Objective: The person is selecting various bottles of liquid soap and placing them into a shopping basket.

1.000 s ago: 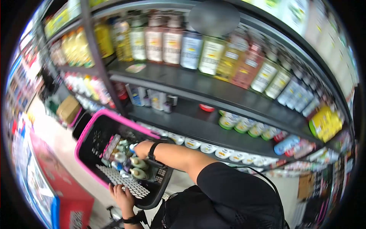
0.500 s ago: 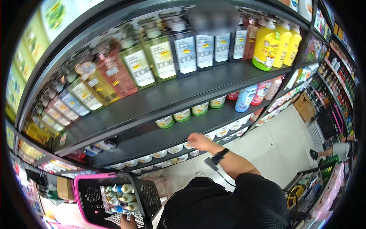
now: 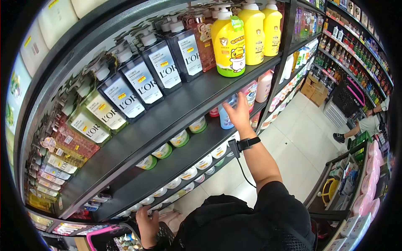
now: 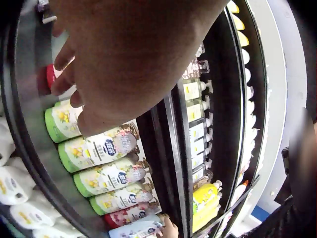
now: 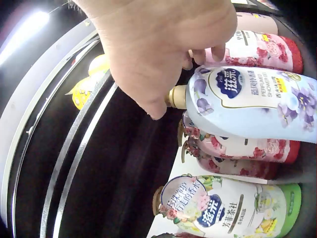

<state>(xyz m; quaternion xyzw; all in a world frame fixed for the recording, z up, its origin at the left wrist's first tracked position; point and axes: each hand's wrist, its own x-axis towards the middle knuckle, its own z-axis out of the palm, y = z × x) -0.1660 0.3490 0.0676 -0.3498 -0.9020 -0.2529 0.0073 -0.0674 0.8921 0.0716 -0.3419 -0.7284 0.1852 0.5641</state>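
On the lower shelf stands a light blue bottle (image 3: 226, 118) with a purple-flower label and gold cap. My right hand (image 3: 239, 115) has its thumb and fingers around the bottle's top; in the right wrist view, the thumb of the right hand (image 5: 163, 59) lies at the cap of the blue bottle (image 5: 252, 101), the fingers partly hidden behind its neck. The left hand (image 3: 148, 226), fingers loosely bent and holding nothing, is beside the shopping basket (image 3: 99, 231); whether it touches the basket I cannot tell. In the left wrist view, the left hand (image 4: 124, 54) covers part of the shelf.
Above are yellow duck-label bottles (image 3: 229, 46) and several pump bottles (image 3: 161, 65) on the upper shelf (image 3: 167, 111). Green-based bottles (image 4: 109, 178) line the lower shelf. Cartons (image 3: 314, 89) sit on the floor (image 3: 289, 125) near another person's leg (image 3: 354, 131); a display rack (image 3: 331, 184) stands at right.
The view has swung right along the shelves. My right hand left the basket, moved over the lower shelf and is now at the blue bottle. The left hand has come off the basket's inner edge.
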